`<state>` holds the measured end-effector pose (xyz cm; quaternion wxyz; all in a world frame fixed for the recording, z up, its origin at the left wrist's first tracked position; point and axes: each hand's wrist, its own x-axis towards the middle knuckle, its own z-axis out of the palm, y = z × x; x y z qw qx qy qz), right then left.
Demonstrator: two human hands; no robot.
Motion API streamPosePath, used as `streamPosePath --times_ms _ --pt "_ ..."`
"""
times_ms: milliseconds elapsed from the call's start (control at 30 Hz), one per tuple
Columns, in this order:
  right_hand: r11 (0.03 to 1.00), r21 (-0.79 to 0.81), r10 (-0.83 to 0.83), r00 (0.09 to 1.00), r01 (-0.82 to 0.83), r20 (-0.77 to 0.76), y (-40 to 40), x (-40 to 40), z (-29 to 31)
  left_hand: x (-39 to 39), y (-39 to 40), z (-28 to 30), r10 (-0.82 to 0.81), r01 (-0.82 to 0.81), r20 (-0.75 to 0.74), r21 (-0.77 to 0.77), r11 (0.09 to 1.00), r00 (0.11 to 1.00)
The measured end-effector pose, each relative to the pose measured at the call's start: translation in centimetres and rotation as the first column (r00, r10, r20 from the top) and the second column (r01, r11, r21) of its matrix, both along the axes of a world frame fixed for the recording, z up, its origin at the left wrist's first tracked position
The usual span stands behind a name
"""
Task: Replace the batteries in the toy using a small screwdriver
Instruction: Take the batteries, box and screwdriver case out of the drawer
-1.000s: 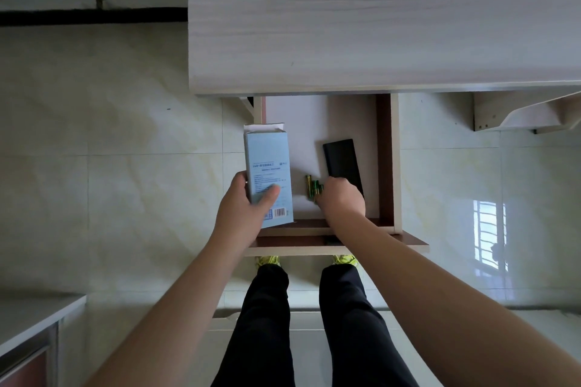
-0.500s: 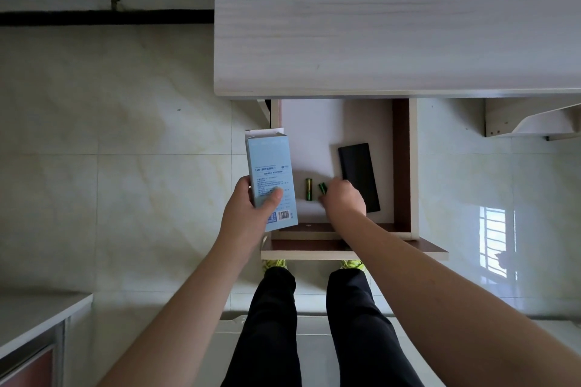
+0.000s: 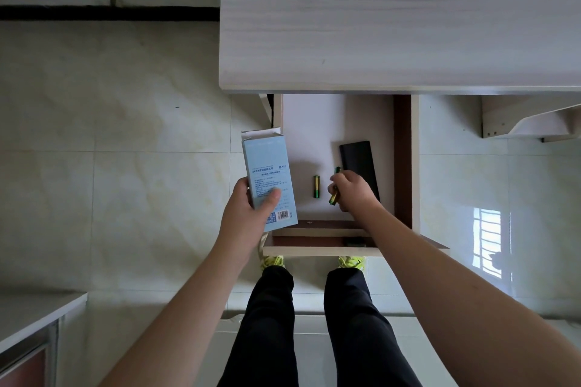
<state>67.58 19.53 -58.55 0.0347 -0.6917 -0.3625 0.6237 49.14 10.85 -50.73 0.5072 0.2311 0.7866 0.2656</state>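
Pale wood-grain desk (image 3: 393, 19) overhangs the open drawer (image 3: 405, 160), and the drawer is the landmark here. Over its left edge the left hand (image 3: 248, 214) grips a light-blue box (image 3: 268, 179), fingers and thumb wrapped round its lower half. Against the drawer's right wall lies a flat black device (image 3: 358, 163). Just beside that, the right hand (image 3: 352, 190) has its fingers curled round a green-and-gold battery (image 3: 334, 198); a green tip above the fingers may be a 2nd one, hard to tell. 1 more battery (image 3: 317, 186) lies loose on the drawer floor, mid-front.

This looks like the gathering step: supplies collected, no toy in sight yet. Next calls for scooping up that loose cell without dropping the held one.

The box's print starts "24", likely a screwdriver set; the rest is too small, with a barcode near the bottom.
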Motion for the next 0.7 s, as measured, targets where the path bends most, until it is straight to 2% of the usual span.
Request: streamPosePath --times_ms 67,267,433,700 --pt "0.995 -0.062 -0.077 0.995 0.073 -0.056 -0.1 0.2 0.4 0.1 -0.1 0.0 0.008 -0.008 0.009 0.005 1.0 1.0" --pt "0.99 -0.121 -0.076 0.996 0.07 -0.041 -0.2 0.3 0.7 0.4 -0.6 0.0 0.034 -0.034 0.031 0.017 0.999 0.999" --pt "0.987 -0.097 -0.126 0.992 0.127 0.009 -0.2 0.3 0.6 0.5 -0.8 0.0 0.05 -0.051 0.049 0.027 0.998 0.998" --pt "0.971 -0.071 -0.229 0.973 0.227 -0.035 0.0 0.8 0.3 0.8 -1.0 -0.2 0.066 -0.069 0.078 0.044 0.997 0.995"
